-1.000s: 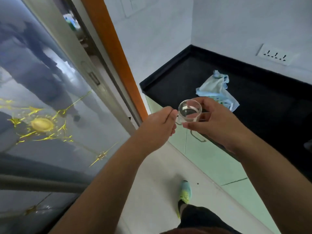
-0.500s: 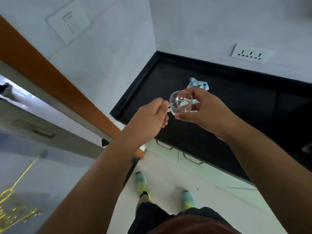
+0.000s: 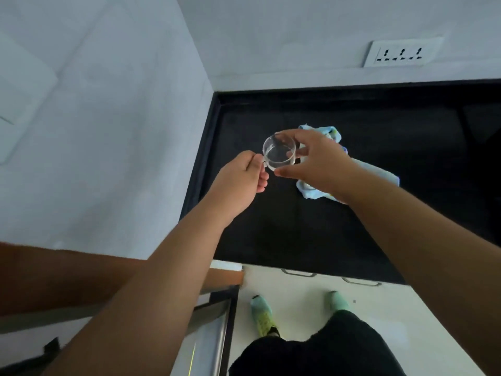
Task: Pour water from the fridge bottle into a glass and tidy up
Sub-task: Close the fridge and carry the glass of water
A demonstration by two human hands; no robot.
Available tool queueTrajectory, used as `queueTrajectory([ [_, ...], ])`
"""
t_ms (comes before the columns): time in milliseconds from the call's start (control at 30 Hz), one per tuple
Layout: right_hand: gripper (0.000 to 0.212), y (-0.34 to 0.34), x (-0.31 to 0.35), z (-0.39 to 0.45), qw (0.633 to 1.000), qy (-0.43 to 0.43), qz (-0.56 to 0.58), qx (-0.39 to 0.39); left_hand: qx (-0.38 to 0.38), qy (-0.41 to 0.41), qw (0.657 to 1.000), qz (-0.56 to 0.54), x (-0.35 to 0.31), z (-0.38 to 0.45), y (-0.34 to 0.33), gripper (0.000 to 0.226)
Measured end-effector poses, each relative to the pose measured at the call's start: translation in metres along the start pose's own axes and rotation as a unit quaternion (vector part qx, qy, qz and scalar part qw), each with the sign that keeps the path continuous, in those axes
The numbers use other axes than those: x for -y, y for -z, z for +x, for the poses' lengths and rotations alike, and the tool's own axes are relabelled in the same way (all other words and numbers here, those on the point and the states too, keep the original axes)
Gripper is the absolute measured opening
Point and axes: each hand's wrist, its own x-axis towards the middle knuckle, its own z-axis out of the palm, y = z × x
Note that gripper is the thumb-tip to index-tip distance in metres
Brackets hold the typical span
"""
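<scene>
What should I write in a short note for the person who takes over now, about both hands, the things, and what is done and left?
Left hand: pinches the handle of the glass.
Right hand: fingers round the glass body.
Glass: holds some water, over the black counter, not clearly set down.
Cloth: on the counter, behind the right hand.
Bottle: not in view.
Done: water is in the glass.
Left: put the glass down; tidy up.

clear glass [image 3: 279, 154], black counter [image 3: 311, 226], light-blue cloth [image 3: 379, 173]
</scene>
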Motion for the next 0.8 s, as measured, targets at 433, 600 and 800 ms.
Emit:
queueTrajectory([
  [433,0.061,-0.072,-0.077,0.168,0.998,-0.003,-0.043,-0.040,-0.074,0.091,0.988,-0.096,0.082,0.154,-0.021,0.019],
  [600,0.063,-0.096,-0.089,0.231,0.998,0.018,-0.056,-0.023,-0.102,0.104,0.985,-0.096,0.111,0.203,-0.015,0.020],
  [800,0.058,-0.120,-0.089,0.296,0.997,0.041,-0.059,-0.026,-0.141,0.140,0.972,-0.123,0.132,0.269,0.003,0.017],
])
